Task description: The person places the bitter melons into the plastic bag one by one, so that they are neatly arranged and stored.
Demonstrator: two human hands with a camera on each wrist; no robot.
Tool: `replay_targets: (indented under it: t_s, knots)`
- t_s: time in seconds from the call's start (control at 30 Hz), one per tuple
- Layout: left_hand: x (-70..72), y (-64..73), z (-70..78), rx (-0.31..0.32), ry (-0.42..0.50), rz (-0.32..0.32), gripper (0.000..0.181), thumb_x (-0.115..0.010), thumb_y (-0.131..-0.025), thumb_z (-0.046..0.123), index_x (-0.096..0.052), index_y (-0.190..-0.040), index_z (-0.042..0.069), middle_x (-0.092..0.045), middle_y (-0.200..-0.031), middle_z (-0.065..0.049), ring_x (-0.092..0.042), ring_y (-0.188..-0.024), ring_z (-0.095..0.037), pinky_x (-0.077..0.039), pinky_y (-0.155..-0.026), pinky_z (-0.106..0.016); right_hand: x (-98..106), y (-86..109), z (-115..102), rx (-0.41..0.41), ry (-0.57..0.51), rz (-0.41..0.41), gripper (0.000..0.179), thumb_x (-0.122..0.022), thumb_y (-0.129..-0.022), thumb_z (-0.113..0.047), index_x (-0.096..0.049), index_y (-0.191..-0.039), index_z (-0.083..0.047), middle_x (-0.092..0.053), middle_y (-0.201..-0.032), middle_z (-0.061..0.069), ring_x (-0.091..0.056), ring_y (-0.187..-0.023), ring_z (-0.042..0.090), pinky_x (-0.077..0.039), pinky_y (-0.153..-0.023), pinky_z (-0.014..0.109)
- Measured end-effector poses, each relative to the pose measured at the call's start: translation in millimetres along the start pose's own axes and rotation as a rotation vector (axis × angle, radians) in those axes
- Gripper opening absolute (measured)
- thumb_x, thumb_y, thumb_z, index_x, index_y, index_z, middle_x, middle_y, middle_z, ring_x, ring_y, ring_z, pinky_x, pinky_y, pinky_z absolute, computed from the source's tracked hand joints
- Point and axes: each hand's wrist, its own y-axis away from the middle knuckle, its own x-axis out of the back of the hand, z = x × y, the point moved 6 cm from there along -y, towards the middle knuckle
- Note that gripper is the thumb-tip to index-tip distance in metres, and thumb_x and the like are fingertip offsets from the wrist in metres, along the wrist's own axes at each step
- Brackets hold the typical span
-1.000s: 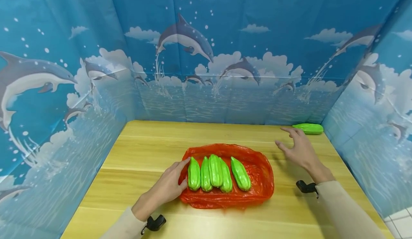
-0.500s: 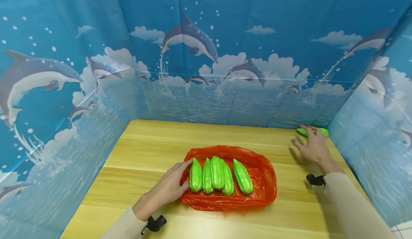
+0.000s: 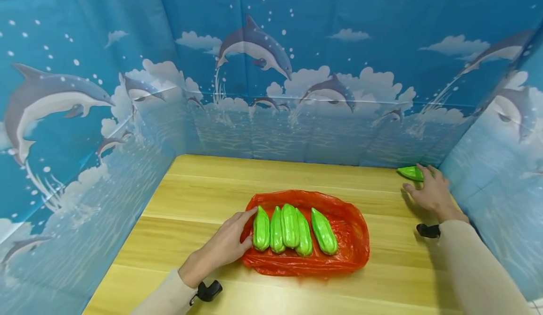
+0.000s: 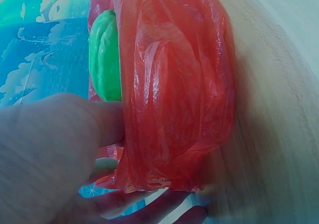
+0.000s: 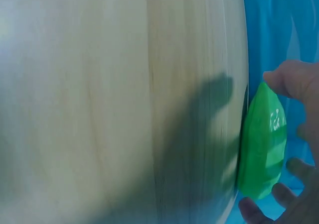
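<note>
My left hand (image 3: 229, 238) holds the left end of a red plastic bag (image 3: 356, 239) shaped like an open basket. In the left wrist view the thumb (image 4: 107, 122) goes inside the bag's rim, the other fingers beyond its end. Several glossy green ridged gourds (image 3: 324, 232) lie side by side in the bag. At the table's far right corner lies another green gourd (image 3: 410, 173), partly covered by my right hand (image 3: 432, 194). The right wrist view shows that hand's fingers spread over this gourd (image 5: 264, 144), thumb by its pointed tip, other fingertips around its blunt end.
The wooden table (image 3: 203, 187) is walled on its back and sides by blue dolphin-print cloth (image 3: 305, 131). The far gourd lies close against the back cloth. A black wrist camera mount (image 3: 209, 290) sits under the left wrist, another mount (image 3: 428, 230) by the right.
My right hand has moved right and over the far gourd, covering its blunt end. The left hand stays at the bag. The head view has shifted slightly.
</note>
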Motion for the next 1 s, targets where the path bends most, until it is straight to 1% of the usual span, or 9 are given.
replay_targets:
  t_s: [0.13, 0.27, 0.43, 0.53, 0.63, 0.73, 0.8, 0.93, 1.0]
  knots:
    - [-0.6, -1.3, 0.3, -0.002, 0.006, -0.007, 0.078, -0.077, -0.105, 0.003, -0.046, -0.177, 0.003, -0.062, -0.167, -0.026, -0.066, -0.151, -0.046, -0.058, -0.125, -0.063, 4.5, -0.6, 4.2, 0.030, 0.012, 0.000, 0.092, -0.060, -0.120, -0.041, -0.012, -0.182, 0.008, -0.001, -0.181, 0.054, -0.009, -0.158, 0.084, -0.013, -0.121, 0.098]
    - [0.4, -1.4, 0.1, -0.001, 0.002, -0.005, 0.078, -0.077, -0.106, 0.003, -0.046, -0.177, 0.003, -0.063, -0.166, -0.026, -0.066, -0.151, -0.046, -0.059, -0.125, -0.062, 4.6, -1.6, 5.1, 0.052, 0.027, 0.004, 0.086, -0.064, -0.119, -0.033, -0.020, -0.180, 0.009, -0.008, -0.180, 0.053, -0.011, -0.159, 0.081, -0.012, -0.124, 0.096]
    - [0.6, -1.7, 0.0, 0.001, -0.002, -0.003, 0.077, -0.077, -0.107, 0.004, -0.046, -0.177, 0.003, -0.063, -0.165, -0.027, -0.067, -0.151, -0.047, -0.059, -0.125, -0.063, 3.2, -0.5, 6.1, 0.045, 0.046, 0.029, 0.080, -0.070, -0.111, -0.016, -0.031, -0.178, 0.006, -0.016, -0.177, 0.052, -0.014, -0.154, 0.084, -0.020, -0.115, 0.098]
    - [-0.2, -2.0, -0.2, 0.002, -0.004, -0.006, 0.077, -0.077, -0.107, 0.004, -0.046, -0.177, 0.003, -0.063, -0.165, -0.028, -0.067, -0.151, -0.047, -0.059, -0.125, -0.062, 2.8, 1.8, 4.8, 0.026, 0.044, 0.030, 0.077, -0.070, -0.110, -0.013, -0.035, -0.177, 0.003, -0.017, -0.173, 0.053, -0.015, -0.152, 0.084, -0.021, -0.111, 0.098]
    - [-0.2, -2.4, 0.1, -0.003, -0.006, -0.006, 0.076, -0.077, -0.107, 0.005, -0.047, -0.177, 0.003, -0.064, -0.165, -0.028, -0.067, -0.150, -0.047, -0.059, -0.125, -0.062, 3.5, 3.9, 3.2, 0.014, 0.039, 0.037, 0.073, -0.071, -0.110, -0.012, -0.040, -0.175, 0.001, -0.019, -0.170, 0.054, -0.016, -0.151, 0.081, -0.021, -0.110, 0.095]
    - [-0.1, -2.5, -0.1, -0.006, -0.005, -0.006, 0.076, -0.078, -0.107, 0.005, -0.047, -0.176, 0.003, -0.064, -0.164, -0.027, -0.068, -0.150, -0.046, -0.059, -0.125, -0.061, 4.5, 6.3, 1.1, 0.006, 0.032, 0.044, 0.070, -0.072, -0.109, -0.012, -0.044, -0.173, 0.001, -0.022, -0.166, 0.055, -0.020, -0.148, 0.080, -0.022, -0.107, 0.093]
    - [-0.2, -2.4, -0.6, -0.006, -0.005, -0.006, 0.076, -0.078, -0.107, 0.005, -0.047, -0.177, 0.004, -0.064, -0.164, -0.027, -0.067, -0.150, -0.046, -0.059, -0.124, -0.062, 5.1, 8.1, -0.6, 0.005, 0.029, 0.050, 0.070, -0.073, -0.108, -0.012, -0.045, -0.171, 0.003, -0.026, -0.161, 0.056, -0.027, -0.143, 0.078, -0.026, -0.103, 0.091]
    - [-0.1, -2.1, -1.1, -0.002, -0.003, -0.011, 0.076, -0.077, -0.107, 0.005, -0.047, -0.177, 0.004, -0.064, -0.164, -0.027, -0.067, -0.149, -0.046, -0.059, -0.124, -0.062, 2.5, 9.3, -2.1, 0.004, -0.001, 0.057, 0.068, -0.073, -0.107, -0.011, -0.047, -0.168, 0.007, -0.030, -0.155, 0.058, -0.039, -0.129, 0.073, -0.041, -0.094, 0.085]
    - [-0.1, -1.6, -1.4, 0.002, 0.000, -0.015, 0.077, -0.077, -0.107, 0.004, -0.047, -0.177, 0.005, -0.064, -0.164, -0.027, -0.067, -0.149, -0.047, -0.059, -0.124, -0.063, -2.0, 6.8, 2.1, 0.017, -0.003, 0.060, 0.067, -0.073, -0.108, -0.012, -0.049, -0.168, 0.006, -0.033, -0.155, 0.058, -0.042, -0.127, 0.071, -0.045, -0.091, 0.085]
